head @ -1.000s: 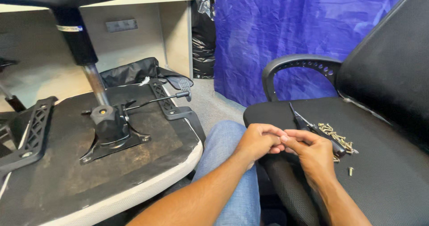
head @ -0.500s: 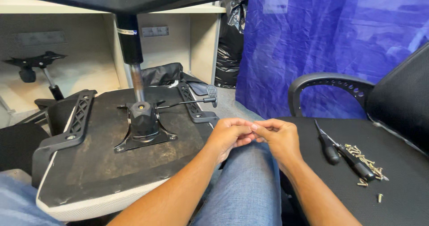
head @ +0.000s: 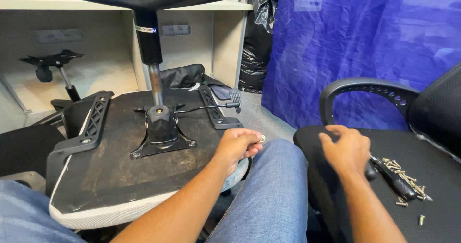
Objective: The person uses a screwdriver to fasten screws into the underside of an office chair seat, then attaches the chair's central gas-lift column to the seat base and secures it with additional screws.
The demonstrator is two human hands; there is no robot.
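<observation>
Over my lap: both hands are apart.
Left hand (head: pixel 236 148): my fingers pinch a small round silver fastener (head: pixel 262 138) at the near right edge of the upturned grey office chair seat (head: pixel 103 168).
Right hand (head: pixel 346 150): curled over the black-handled screwdriver (head: pixel 396 182) on the black mesh chair seat (head: pixel 442 209); I cannot tell if it grips.
Loose brass screws (head: pixel 408 178): scattered right of the screwdriver.

- Left hand (head: pixel 236 147): forearm stretched forward, fingers curled into a tight pinch grip.
- Right hand (head: pixel 346 150): knuckles up, fingers bent downward, well apart from the left.
</observation>
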